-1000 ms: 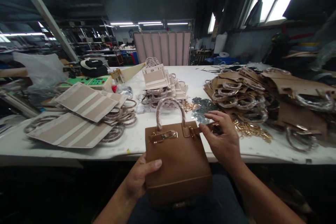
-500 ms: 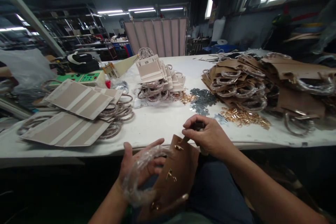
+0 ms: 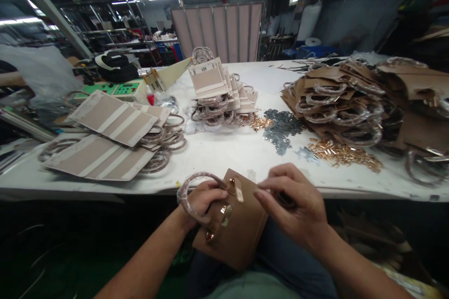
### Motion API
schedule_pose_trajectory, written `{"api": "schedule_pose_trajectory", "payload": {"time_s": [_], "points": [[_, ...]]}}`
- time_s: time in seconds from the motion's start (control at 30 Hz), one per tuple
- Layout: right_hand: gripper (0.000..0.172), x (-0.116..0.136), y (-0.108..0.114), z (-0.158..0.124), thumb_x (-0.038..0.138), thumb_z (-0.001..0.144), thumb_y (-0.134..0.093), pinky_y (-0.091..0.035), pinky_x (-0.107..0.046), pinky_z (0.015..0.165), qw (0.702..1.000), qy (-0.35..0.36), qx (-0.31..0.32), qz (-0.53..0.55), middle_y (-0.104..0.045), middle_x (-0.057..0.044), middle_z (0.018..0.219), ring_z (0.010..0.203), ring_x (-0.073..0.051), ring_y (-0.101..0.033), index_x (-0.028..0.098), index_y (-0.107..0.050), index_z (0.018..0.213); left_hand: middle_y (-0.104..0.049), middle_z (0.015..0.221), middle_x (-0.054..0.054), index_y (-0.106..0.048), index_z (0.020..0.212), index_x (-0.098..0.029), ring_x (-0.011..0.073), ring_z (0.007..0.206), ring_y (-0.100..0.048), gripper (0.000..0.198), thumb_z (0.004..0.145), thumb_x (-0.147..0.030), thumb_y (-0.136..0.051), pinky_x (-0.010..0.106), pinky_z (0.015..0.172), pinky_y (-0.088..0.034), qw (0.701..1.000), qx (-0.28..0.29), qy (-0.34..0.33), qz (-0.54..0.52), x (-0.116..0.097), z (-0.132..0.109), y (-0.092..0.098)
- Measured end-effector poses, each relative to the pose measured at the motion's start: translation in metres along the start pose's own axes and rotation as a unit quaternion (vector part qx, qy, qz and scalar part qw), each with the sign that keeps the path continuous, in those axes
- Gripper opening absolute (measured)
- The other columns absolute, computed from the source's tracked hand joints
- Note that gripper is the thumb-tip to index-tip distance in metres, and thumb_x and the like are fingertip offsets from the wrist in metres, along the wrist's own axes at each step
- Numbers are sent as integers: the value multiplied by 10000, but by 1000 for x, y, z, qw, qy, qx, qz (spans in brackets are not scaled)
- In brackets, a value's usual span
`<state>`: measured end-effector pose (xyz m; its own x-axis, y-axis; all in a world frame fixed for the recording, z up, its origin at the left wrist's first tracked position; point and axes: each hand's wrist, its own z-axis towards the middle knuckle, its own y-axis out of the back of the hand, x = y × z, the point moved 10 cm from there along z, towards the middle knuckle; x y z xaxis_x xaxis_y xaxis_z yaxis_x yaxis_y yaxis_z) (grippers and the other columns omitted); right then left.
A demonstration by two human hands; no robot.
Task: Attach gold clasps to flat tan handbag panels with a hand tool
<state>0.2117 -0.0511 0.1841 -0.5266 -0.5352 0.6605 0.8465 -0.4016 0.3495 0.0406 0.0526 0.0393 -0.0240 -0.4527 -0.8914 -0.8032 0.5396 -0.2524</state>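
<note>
That tan handbag (image 3: 235, 231) carries shiny gold clasps (image 3: 226, 215), and its handle (image 3: 192, 191) shows pinkish brown through clear wrap. Toward the left edge of the white bench (image 3: 224, 161), beige panels (image 3: 101, 159) run with pale stripes; toward the right edge, gold fittings (image 3: 345, 155) lie beside blue-grey metal scraps (image 3: 282, 131).

One left hand (image 3: 202, 201), one right hand (image 3: 293, 205), one brown handbag (image 3: 233, 229), one wrapped handle (image 3: 191, 194), three gold fittings (image 3: 226, 212).
</note>
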Motion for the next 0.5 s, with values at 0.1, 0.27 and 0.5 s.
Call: {"api": "schedule_pose_trajectory", "payload": {"time_s": [0.1,0.27,0.5], "points": [[299,-6,-26,-28,263,1026,-644,-392,-303,567,994,-34,107,0,-581,9,657,596,-160,-550,203,-662,733,-768,793,86,-791,878,-118,219,723,-709,269,686,-290,-869,299,712,-545,999,-13,30,-24,13,6,2],[189,-54,-77,-58,169,1031,-575,-556,-292,810,960,-153,224,65,-765,-22,967,885,-202,-723,221,-753,993,-759,776,64,-781,864,-124,185,685,-675,250,697,-292,-858,267,669,-507,1000,-9,28,-6,10,6,-2],[343,-68,-58,-29,266,1008,-646,-593,-360,930,982,-148,94,70,-776,-65,1124,1001,-244,-738,230,-704,1344,-747,827,43,-788,915,-146,181,738,-648,293,715,-347,-862,268,687,-465,994,82,21,71,4,0,-24]]}}
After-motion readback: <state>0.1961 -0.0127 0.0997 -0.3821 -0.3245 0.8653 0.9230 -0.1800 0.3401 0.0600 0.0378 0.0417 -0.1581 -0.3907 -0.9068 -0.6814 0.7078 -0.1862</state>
